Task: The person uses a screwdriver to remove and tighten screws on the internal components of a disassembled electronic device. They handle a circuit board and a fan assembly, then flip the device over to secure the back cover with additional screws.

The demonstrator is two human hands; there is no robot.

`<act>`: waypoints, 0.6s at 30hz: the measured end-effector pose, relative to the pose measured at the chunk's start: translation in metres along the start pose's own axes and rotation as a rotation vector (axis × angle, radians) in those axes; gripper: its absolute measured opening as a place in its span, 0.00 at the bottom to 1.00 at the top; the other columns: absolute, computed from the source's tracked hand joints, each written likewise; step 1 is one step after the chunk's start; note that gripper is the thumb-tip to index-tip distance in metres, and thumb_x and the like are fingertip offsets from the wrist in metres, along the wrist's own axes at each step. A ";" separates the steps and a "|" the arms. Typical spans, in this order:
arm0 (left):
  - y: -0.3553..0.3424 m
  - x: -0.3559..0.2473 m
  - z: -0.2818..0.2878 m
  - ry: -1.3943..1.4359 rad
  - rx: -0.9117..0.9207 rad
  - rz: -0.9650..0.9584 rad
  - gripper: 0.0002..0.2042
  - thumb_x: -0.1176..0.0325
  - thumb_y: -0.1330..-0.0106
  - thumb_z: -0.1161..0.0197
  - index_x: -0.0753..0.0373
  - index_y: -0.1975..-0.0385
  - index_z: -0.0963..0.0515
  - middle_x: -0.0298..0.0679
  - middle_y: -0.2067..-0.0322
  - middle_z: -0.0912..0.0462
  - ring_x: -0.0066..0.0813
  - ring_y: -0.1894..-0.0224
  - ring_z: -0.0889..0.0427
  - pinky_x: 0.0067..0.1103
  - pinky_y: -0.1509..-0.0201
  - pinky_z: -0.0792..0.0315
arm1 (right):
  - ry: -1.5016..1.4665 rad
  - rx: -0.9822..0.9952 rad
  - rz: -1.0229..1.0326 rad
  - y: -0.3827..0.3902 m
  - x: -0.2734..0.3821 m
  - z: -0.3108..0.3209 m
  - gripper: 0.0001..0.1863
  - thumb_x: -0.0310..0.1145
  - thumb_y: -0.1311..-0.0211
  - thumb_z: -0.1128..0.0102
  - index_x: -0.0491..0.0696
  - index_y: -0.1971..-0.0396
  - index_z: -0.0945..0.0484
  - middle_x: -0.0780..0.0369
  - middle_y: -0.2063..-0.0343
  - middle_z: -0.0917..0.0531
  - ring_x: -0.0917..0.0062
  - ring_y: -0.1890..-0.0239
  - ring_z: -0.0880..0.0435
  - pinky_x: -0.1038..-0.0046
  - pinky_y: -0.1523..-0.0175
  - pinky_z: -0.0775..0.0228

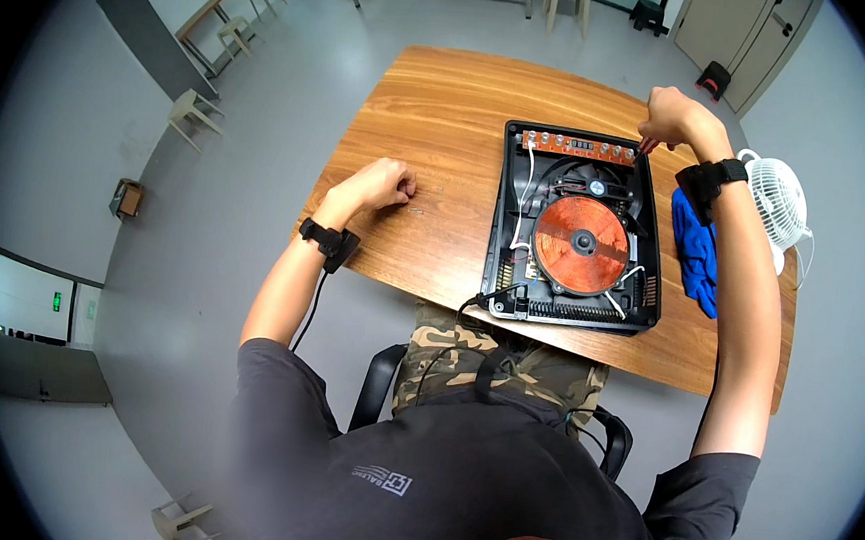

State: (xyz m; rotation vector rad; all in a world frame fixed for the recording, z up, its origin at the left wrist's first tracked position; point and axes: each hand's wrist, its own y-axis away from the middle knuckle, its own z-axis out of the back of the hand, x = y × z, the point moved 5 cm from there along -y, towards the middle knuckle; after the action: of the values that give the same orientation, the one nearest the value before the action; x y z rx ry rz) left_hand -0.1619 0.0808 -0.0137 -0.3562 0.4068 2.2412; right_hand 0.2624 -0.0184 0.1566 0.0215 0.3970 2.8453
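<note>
Right of centre, the opened cooker (581, 228) looks stiff, its coil (583, 242) fragile; I'd hold the casing (649, 225). The left hand (386, 184) curls closed; I can't tell whether the right hand (672, 119), upper right, grips.

Grey floor (306, 71), pale wall (60, 144), whitish stool (185, 104) (legs splayed), beige door (745, 26).

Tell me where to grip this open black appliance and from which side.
Probably by its two long outer walls, left hand from the left, right hand from the right: the black appliance lies flat and open, with its copper-coloured coil and circuit strip exposed, and a black cord runs out at its near left corner.
</note>
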 end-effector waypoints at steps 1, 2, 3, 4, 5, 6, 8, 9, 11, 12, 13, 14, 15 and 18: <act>0.006 -0.001 -0.002 0.002 0.022 0.002 0.09 0.75 0.44 0.26 0.65 0.65 0.16 0.45 0.68 0.12 0.41 0.63 0.14 0.31 0.57 0.21 | 0.000 0.004 0.007 0.000 0.000 0.000 0.15 0.32 0.39 0.40 0.34 0.71 0.13 0.52 0.72 0.10 0.66 0.73 0.10 0.65 0.65 0.16; 0.012 -0.003 -0.005 0.004 0.045 0.003 0.09 0.75 0.45 0.26 0.65 0.65 0.16 0.44 0.69 0.12 0.40 0.63 0.14 0.31 0.58 0.21 | -0.004 0.008 0.004 -0.002 -0.001 -0.001 0.15 0.32 0.39 0.40 0.34 0.71 0.13 0.53 0.72 0.10 0.66 0.73 0.11 0.65 0.65 0.17; 0.016 -0.004 -0.008 0.007 0.068 0.004 0.09 0.75 0.45 0.25 0.65 0.65 0.16 0.44 0.69 0.12 0.40 0.64 0.14 0.31 0.58 0.21 | -0.009 0.012 0.002 -0.004 -0.002 -0.002 0.15 0.32 0.39 0.40 0.34 0.72 0.13 0.53 0.72 0.10 0.65 0.73 0.11 0.65 0.65 0.17; 0.017 -0.003 -0.011 0.018 0.073 -0.014 0.09 0.75 0.45 0.25 0.65 0.66 0.16 0.43 0.69 0.13 0.40 0.64 0.14 0.31 0.58 0.21 | -0.011 0.014 -0.005 -0.005 -0.005 -0.001 0.15 0.32 0.39 0.40 0.34 0.72 0.13 0.53 0.72 0.10 0.65 0.74 0.11 0.65 0.65 0.17; 0.018 -0.002 -0.012 0.023 0.066 -0.033 0.08 0.75 0.45 0.26 0.65 0.66 0.17 0.43 0.69 0.13 0.40 0.64 0.15 0.31 0.58 0.21 | -0.017 0.010 -0.002 -0.005 -0.008 -0.001 0.15 0.33 0.39 0.40 0.33 0.73 0.13 0.53 0.73 0.11 0.65 0.74 0.11 0.65 0.65 0.17; 0.018 -0.002 -0.014 0.029 0.060 -0.052 0.08 0.74 0.44 0.26 0.65 0.67 0.17 0.43 0.69 0.14 0.40 0.64 0.15 0.31 0.58 0.21 | -0.023 0.006 0.000 -0.005 -0.011 -0.001 0.16 0.33 0.40 0.40 0.33 0.73 0.14 0.52 0.73 0.11 0.65 0.74 0.11 0.65 0.66 0.17; 0.021 -0.002 -0.017 0.030 0.032 -0.088 0.08 0.74 0.44 0.26 0.65 0.67 0.18 0.43 0.69 0.15 0.40 0.64 0.15 0.31 0.59 0.22 | -0.030 -0.001 0.007 -0.005 -0.010 -0.001 0.16 0.33 0.40 0.39 0.33 0.74 0.14 0.51 0.74 0.11 0.65 0.74 0.11 0.64 0.66 0.17; 0.021 -0.002 -0.019 0.025 0.013 -0.111 0.08 0.74 0.44 0.26 0.66 0.68 0.18 0.44 0.69 0.15 0.40 0.65 0.16 0.31 0.59 0.22 | -0.031 -0.004 0.005 -0.003 -0.010 -0.001 0.17 0.34 0.40 0.39 0.32 0.74 0.14 0.51 0.74 0.11 0.65 0.75 0.11 0.64 0.66 0.17; 0.019 -0.004 -0.018 0.022 -0.004 -0.125 0.07 0.74 0.44 0.27 0.66 0.68 0.18 0.45 0.69 0.16 0.40 0.66 0.16 0.31 0.60 0.22 | -0.042 -0.017 0.009 0.000 -0.012 0.001 0.17 0.34 0.41 0.39 0.32 0.75 0.15 0.50 0.75 0.12 0.65 0.75 0.11 0.64 0.66 0.17; 0.019 -0.005 -0.018 0.027 -0.001 -0.111 0.07 0.74 0.44 0.27 0.66 0.69 0.18 0.45 0.69 0.16 0.41 0.66 0.16 0.31 0.60 0.22 | -0.053 -0.025 0.020 0.000 -0.013 -0.001 0.17 0.34 0.41 0.39 0.32 0.75 0.15 0.49 0.75 0.12 0.65 0.75 0.11 0.64 0.66 0.17; 0.019 -0.006 -0.018 0.030 0.004 -0.097 0.07 0.74 0.44 0.27 0.66 0.69 0.19 0.45 0.69 0.16 0.42 0.66 0.16 0.31 0.60 0.22 | -0.065 -0.033 0.029 0.001 -0.014 -0.002 0.17 0.35 0.41 0.39 0.32 0.75 0.15 0.49 0.75 0.12 0.65 0.75 0.11 0.64 0.66 0.17; 0.018 -0.007 -0.018 0.016 -0.002 -0.100 0.07 0.73 0.44 0.28 0.66 0.69 0.19 0.45 0.69 0.16 0.43 0.65 0.16 0.32 0.59 0.22 | -0.074 -0.029 0.035 0.003 -0.016 -0.001 0.17 0.35 0.42 0.39 0.32 0.75 0.15 0.49 0.75 0.12 0.65 0.75 0.11 0.64 0.65 0.17; 0.017 -0.008 -0.018 0.002 -0.008 -0.103 0.07 0.73 0.44 0.28 0.66 0.69 0.19 0.45 0.69 0.16 0.44 0.65 0.16 0.32 0.59 0.22 | -0.083 -0.024 0.041 0.004 -0.016 -0.001 0.17 0.34 0.42 0.39 0.33 0.75 0.15 0.49 0.75 0.12 0.65 0.75 0.11 0.65 0.65 0.17; 0.015 -0.008 -0.018 -0.005 -0.014 -0.115 0.06 0.72 0.42 0.29 0.65 0.69 0.18 0.46 0.68 0.14 0.47 0.64 0.16 0.34 0.58 0.22 | -0.053 0.006 0.009 0.010 -0.015 0.000 0.15 0.34 0.39 0.39 0.35 0.67 0.13 0.53 0.69 0.10 0.66 0.71 0.10 0.65 0.61 0.16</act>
State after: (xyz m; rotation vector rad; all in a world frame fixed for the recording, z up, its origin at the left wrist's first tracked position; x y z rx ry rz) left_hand -0.1661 0.0588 -0.0246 -0.3723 0.3597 2.1332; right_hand 0.2746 -0.0313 0.1599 0.1004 0.3944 2.8459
